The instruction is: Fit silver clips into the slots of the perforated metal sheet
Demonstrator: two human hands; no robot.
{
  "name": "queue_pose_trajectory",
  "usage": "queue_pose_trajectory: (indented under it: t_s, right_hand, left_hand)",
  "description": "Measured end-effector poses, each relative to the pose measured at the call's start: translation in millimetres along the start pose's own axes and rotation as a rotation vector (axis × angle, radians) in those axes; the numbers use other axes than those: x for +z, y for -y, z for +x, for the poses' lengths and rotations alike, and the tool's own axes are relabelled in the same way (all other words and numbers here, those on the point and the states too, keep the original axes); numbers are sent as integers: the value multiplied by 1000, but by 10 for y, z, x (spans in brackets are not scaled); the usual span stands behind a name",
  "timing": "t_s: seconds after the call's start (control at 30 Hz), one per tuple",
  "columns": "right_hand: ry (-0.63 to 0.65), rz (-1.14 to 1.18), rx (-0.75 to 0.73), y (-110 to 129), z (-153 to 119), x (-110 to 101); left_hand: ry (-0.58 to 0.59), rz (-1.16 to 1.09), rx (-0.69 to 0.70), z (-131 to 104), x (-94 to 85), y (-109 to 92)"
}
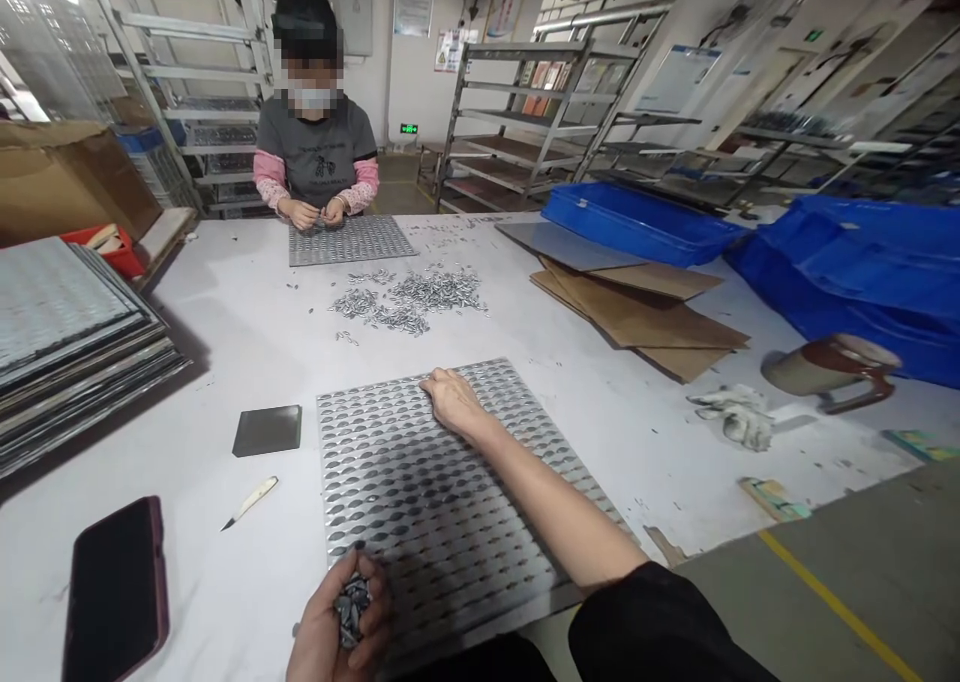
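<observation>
My left hand (341, 617) is cupped around a handful of small grey leaf-shaped metal pieces (351, 607), at the near left corner of a flat panel. That panel (442, 482) lies on the white table, its surface covered in rows of similar leaf shapes. Near the panel's far edge, my right hand (454, 402) reaches down with fingers pinched against the surface; what they hold, if anything, is hidden. Beyond the panel, a loose pile of the same pieces (439, 290) is scattered on the tabletop.
Left of the panel are a dark square plate (268, 430), a small knife (251, 502), a phone (116, 592) and stacked panels (75, 332). Across the table, a co-worker (319, 142) handles another panel (345, 244). Cardboard sheets (637, 312), blue trays (637, 222), a mug (829, 367) and gloves (735, 417) are right.
</observation>
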State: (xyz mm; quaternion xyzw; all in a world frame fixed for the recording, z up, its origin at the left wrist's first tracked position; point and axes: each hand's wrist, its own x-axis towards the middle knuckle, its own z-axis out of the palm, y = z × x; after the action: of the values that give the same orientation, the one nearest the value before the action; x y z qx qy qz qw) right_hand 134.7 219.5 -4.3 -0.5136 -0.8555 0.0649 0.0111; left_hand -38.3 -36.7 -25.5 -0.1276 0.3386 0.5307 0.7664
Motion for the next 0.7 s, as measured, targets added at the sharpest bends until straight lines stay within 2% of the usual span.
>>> queue_pose_trajectory:
  t_s: [0.13, 0.23, 0.3, 0.33, 0.37, 0.43, 0.5, 0.6, 0.7]
  right_hand:
    - [-63, 28, 13, 79, -135, -120]
    - [-130, 97, -37, 346, -604, -177]
    - [-188, 282, -300, 611, -1054, -157]
    - [-183, 339, -478, 749, -1280, -132]
    - [-168, 358, -585, 880, -1485, -102]
    - [-151, 343, -605, 1082, -1792, -34]
    - [-115, 330, -552, 1179, -1952, 29]
    - [-77, 366, -498, 1169, -2026, 106]
    - [-141, 478, -541, 1096, -2079, 154]
  left_hand:
    - [-1, 55, 41, -33, -17, 17]
    - [-15, 162, 67, -77, -11, 65]
    - [-75, 253, 86, -111, 34, 125]
    - [-133, 292, 93, -126, 68, 163]
    - [-195, 321, 96, -139, 107, 205]
    - [-299, 353, 106, -156, 187, 291]
    - [-348, 356, 113, -165, 249, 367]
    - [-352, 356, 78, -172, 268, 442]
    - [-277, 379, 17, -186, 206, 471]
